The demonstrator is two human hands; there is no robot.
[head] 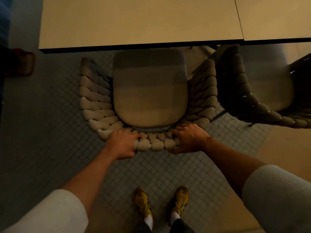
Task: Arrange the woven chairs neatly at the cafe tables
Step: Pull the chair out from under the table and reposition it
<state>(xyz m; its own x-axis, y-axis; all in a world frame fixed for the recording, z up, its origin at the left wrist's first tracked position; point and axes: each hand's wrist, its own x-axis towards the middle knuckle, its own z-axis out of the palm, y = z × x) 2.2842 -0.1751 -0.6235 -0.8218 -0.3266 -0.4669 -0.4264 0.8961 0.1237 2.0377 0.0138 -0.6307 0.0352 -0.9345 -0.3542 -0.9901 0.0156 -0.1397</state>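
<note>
We find the woven chair (96, 101) squared to the near edge of the cafe table (134, 22), its cushion (149, 91) front at the tabletop's edge. Our left hand (122, 143) and right hand (189, 140) each grip the braided back rim (156, 144), fingers curled over it. We judge the braid soft over a stiff frame and the chair fairly light; that rim is the sound hold.

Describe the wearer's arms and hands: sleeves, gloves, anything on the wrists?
The left hand and right hand are bare: no gloves, and no rings, watch or bands show. The forearms are uncovered. The left sleeve looks plain white. The right sleeve is pale with fine ribbing. Both end near the elbow. No markings are visible.
</note>
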